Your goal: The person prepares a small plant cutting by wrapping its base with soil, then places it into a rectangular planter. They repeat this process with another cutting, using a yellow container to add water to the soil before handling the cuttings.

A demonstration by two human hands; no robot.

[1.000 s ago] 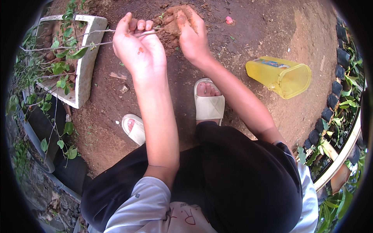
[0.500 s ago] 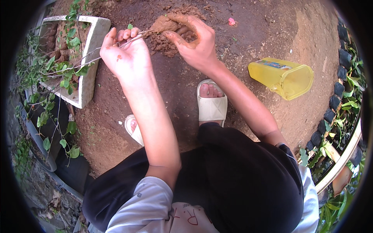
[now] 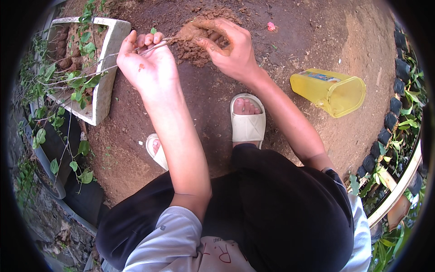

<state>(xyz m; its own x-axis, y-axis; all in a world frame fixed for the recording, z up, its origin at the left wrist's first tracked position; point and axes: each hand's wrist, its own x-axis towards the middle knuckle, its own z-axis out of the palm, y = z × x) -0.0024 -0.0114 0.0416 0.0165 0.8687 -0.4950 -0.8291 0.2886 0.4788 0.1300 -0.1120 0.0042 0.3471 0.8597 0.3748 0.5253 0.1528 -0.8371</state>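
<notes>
A: Where do the stems point(image 3: 166, 41) lie from the person's hands?

B: Across both, running left to right. The left hand point(image 3: 152, 63) is palm up, fingers curled around them; their leaves point(image 3: 74, 84) spread further left, over a white trough point(image 3: 105, 86).

A: And the other end?

B: It runs into a lump of wet mud point(image 3: 189, 32), ahead of the feet. The right hand point(image 3: 238, 52) is nearer that end, thumb and fingers bent in a ring with the tips on the mud and a gap showing behind.

A: What's underneath?

B: Loose mud on damp brown ground point(image 3: 204, 97). A yellow container point(image 3: 312, 85) lies on its side to the right, well apart from the hands.
</notes>
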